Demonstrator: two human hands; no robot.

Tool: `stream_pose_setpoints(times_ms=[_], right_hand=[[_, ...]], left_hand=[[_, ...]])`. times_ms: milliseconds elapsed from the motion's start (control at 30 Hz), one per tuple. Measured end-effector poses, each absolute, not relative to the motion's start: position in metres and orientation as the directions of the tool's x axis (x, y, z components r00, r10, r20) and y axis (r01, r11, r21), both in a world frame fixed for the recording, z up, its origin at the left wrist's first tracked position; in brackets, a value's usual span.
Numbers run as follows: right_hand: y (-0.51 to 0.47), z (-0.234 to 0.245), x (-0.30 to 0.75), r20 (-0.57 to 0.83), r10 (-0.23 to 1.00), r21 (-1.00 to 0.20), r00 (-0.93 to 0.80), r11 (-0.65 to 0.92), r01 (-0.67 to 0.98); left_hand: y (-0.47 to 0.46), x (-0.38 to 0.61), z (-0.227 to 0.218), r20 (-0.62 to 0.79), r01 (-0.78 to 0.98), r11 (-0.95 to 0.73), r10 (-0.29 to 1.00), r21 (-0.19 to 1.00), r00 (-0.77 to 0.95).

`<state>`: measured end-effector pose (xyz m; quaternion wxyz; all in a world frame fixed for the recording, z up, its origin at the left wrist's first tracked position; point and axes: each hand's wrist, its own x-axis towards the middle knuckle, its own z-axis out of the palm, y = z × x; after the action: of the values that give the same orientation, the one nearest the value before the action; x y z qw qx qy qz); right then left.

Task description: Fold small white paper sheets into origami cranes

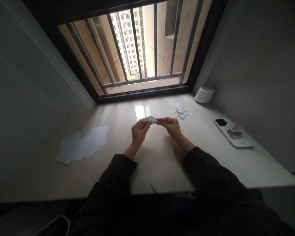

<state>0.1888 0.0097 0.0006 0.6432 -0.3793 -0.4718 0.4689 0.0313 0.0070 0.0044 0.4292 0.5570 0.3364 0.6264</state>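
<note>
A small folded piece of white paper point(149, 118) is held up over the middle of the white ledge. My left hand point(139, 131) pinches its left and lower edge between thumb and fingers. At its right corner, the fingertips of my right hand point(170, 125) are closed on the paper. Beyond my right hand lies a folded paper figure point(180, 112) with several thin, pointed limbs. To the left, several loose white paper sheets point(83, 144) lie fanned out and overlapping.
On the right rests a white phone point(232, 133) with a round pinkish grip on its back. A white cylindrical object point(204, 94) stands in the back right corner. A dark-framed window point(142, 93) with bars closes off the far side, and walls flank the ledge.
</note>
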Motion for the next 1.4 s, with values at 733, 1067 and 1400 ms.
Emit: stream_pose_setpoints(times_ms=[733, 1067, 1400], right_hand=[[0.014, -0.007, 0.190, 0.140, 0.986, -0.944, 0.084, 0.159, -0.290], [0.018, -0.013, 0.190, 0.098, 0.992, -0.931, 0.083, 0.120, -0.343], [0.014, -0.006, 0.190, 0.120, 0.988, -0.946, 0.094, 0.143, -0.291]], left_hand=[[0.007, 0.034, 0.006, 0.322, -0.219, -0.331, 0.944, 0.918, -0.074], [0.010, 0.033, 0.003, 0.311, -0.226, -0.319, 0.948, 0.921, -0.071], [0.010, 0.036, 0.005, 0.208, -0.248, -0.226, 0.973, 0.942, -0.094]])
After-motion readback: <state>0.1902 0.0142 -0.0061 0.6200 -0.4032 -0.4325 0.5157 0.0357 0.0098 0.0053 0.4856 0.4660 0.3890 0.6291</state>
